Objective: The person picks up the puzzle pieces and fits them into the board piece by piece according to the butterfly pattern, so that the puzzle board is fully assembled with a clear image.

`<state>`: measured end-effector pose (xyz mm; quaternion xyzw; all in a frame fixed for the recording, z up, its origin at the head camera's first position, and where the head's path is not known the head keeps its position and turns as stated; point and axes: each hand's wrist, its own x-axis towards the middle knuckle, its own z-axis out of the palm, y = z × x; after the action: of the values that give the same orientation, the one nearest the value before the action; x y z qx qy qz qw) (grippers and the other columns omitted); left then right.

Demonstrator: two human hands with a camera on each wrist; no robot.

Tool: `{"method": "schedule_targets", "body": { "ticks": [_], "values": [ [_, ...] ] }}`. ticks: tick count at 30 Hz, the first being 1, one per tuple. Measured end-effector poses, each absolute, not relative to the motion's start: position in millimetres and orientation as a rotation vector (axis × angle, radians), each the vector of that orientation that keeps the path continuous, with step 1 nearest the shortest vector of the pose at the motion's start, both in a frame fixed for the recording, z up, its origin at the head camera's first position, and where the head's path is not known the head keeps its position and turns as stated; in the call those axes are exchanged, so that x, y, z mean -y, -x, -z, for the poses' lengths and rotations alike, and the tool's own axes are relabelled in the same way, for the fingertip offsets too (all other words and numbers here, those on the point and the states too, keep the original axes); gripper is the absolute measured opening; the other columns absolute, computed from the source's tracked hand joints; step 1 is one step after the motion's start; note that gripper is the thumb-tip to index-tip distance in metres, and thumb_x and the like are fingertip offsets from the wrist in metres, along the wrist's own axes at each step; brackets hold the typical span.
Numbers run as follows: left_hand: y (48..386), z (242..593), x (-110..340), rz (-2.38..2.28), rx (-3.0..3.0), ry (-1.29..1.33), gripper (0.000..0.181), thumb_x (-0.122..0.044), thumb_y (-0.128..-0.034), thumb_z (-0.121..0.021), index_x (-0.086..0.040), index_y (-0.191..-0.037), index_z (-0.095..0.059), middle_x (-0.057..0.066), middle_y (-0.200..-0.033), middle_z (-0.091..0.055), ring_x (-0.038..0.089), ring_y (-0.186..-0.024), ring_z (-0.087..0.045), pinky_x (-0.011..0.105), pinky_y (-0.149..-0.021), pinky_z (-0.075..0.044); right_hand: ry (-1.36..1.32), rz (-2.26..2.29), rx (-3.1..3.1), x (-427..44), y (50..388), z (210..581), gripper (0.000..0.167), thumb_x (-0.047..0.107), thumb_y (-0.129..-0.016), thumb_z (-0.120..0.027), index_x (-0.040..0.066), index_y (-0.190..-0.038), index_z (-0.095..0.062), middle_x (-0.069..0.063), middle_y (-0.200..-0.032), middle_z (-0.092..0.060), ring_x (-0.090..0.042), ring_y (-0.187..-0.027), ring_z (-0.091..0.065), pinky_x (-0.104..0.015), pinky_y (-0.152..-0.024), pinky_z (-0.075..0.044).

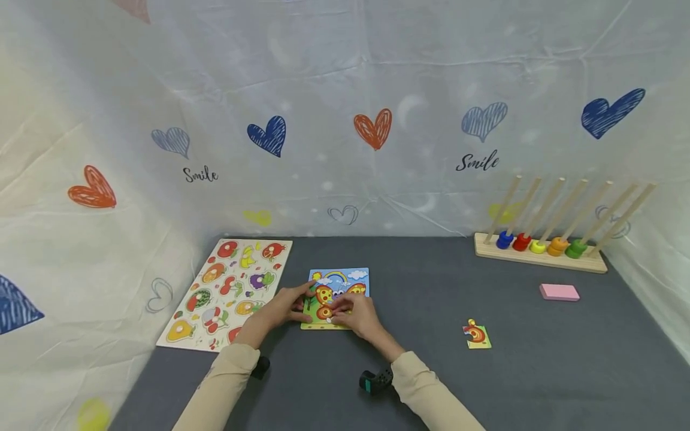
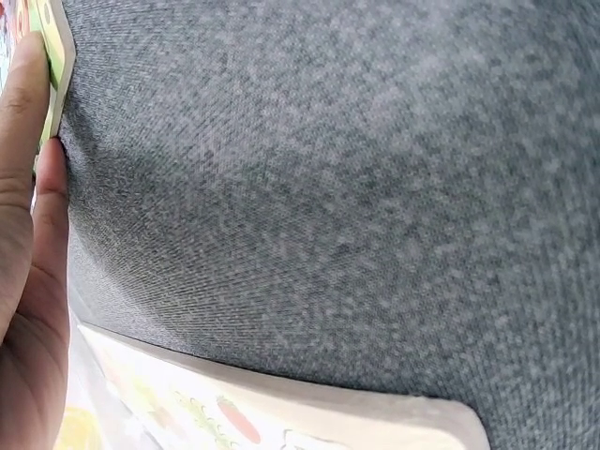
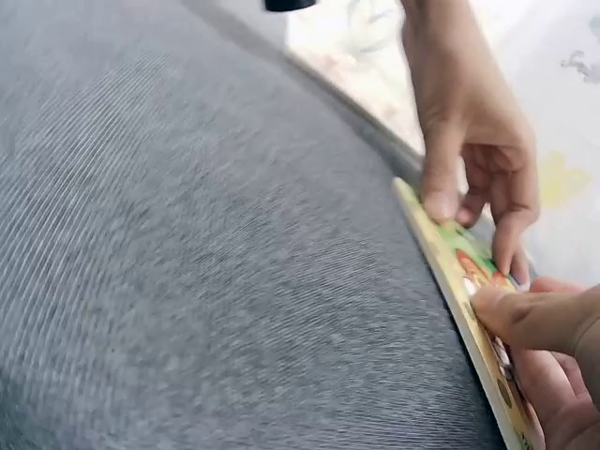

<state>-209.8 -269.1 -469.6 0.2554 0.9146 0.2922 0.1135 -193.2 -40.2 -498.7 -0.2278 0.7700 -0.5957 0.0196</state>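
A square butterfly puzzle (image 1: 342, 279) with a rainbow and blue sky lies flat on the dark table. My left hand (image 1: 280, 308) rests at its left side, thumb near the lower left corner and forefinger higher up. In the right wrist view, the left thumb touches the puzzle's yellow-green border (image 3: 427, 220). My right hand (image 1: 358, 314) is over the puzzle's lower right part, thumb and fingers pinching a puzzle piece that they mostly hide. A loose puzzle piece (image 1: 477, 335) with an orange and yellow wing pattern lies to the right, apart from both hands.
A fruit peg board (image 1: 245, 320) lies left of the puzzle, beside the left forearm. At the back right stands a wooden stacking rack (image 1: 530, 257) with tall pegs and coloured rings. A pink block (image 1: 559, 292) lies in front of it. A printed curtain (image 1: 312, 185) hangs behind the table.
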Motion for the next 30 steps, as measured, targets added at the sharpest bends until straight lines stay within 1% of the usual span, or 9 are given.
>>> {"method": "schedule_targets", "body": {
  "ticks": [6,8,11,21,25,28,30],
  "values": [
    [212,469,266,-0.858,-2.675,-0.757,0.079,-0.012,-0.0810,-0.076,0.006,-0.145,-0.034,0.014,-0.120,-0.060,0.010,-0.075,-0.045,0.028,-0.073,-0.043,0.712,2.044,-2.154,14,196,495,0.024,-0.005,-0.084,-0.070,-0.012,-0.106,-0.065,-0.027,-0.103,-0.065,-0.039,-0.095,-0.065,-0.029,-0.072,-0.054],
    [211,468,266,-0.848,-2.685,-0.744,0.079,-0.013,-0.0808,-0.076,0.005,-0.145,-0.034,0.013,-0.120,-0.061,0.011,-0.075,-0.045,0.028,-0.073,-0.042,0.678,2.066,-2.112,1,196,492,0.027,-0.005,-0.085,-0.068,-0.013,-0.110,-0.063,-0.029,-0.108,-0.063,-0.040,-0.100,-0.063,-0.030,-0.074,-0.054],
    [211,467,267,-0.850,-2.684,-0.733,0.079,-0.012,-0.0811,-0.076,0.006,-0.145,-0.034,0.014,-0.121,-0.060,0.013,-0.076,-0.046,0.029,-0.072,-0.042,0.622,2.057,-2.092,-20,196,490,0.031,-0.003,-0.086,-0.068,-0.012,-0.115,-0.061,-0.029,-0.112,-0.062,-0.039,-0.103,-0.062,-0.029,-0.076,-0.053],
    [208,464,269,-0.864,-2.669,-0.788,0.077,-0.011,-0.0827,-0.074,0.007,-0.145,-0.033,0.017,-0.122,-0.060,0.016,-0.075,-0.047,0.032,-0.073,-0.041,0.547,1.984,-2.168,-96,190,497,0.037,0.004,-0.086,-0.070,-0.011,-0.119,-0.060,-0.029,-0.115,-0.061,-0.030,-0.103,-0.064,-0.025,-0.080,-0.052],
    [208,464,269,-0.878,-2.662,-0.802,0.077,-0.010,-0.0828,-0.074,0.007,-0.145,-0.032,0.018,-0.123,-0.060,0.016,-0.075,-0.047,0.032,-0.071,-0.042,0.461,1.965,-2.187,-125,185,494,0.039,0.006,-0.087,-0.070,-0.010,-0.121,-0.059,-0.029,-0.117,-0.061,-0.024,-0.103,-0.065,-0.024,-0.080,-0.051],
    [209,464,269,-0.867,-2.666,-0.789,0.077,-0.011,-0.0828,-0.074,0.006,-0.145,-0.033,0.017,-0.122,-0.060,0.015,-0.075,-0.046,0.030,-0.071,-0.040,0.401,1.946,-2.206,-148,181,491,0.040,0.008,-0.087,-0.070,-0.008,-0.121,-0.060,-0.028,-0.118,-0.061,-0.018,-0.101,-0.066,-0.023,-0.081,-0.051],
    [209,465,269,-0.857,-2.668,-0.773,0.078,-0.012,-0.0827,-0.074,0.006,-0.146,-0.033,0.015,-0.121,-0.060,0.014,-0.075,-0.045,0.029,-0.072,-0.039,0.410,1.930,-2.223,-164,178,491,0.040,0.009,-0.088,-0.069,-0.008,-0.122,-0.059,-0.028,-0.119,-0.060,-0.014,-0.101,-0.065,-0.022,-0.081,-0.050]
  ]
}}
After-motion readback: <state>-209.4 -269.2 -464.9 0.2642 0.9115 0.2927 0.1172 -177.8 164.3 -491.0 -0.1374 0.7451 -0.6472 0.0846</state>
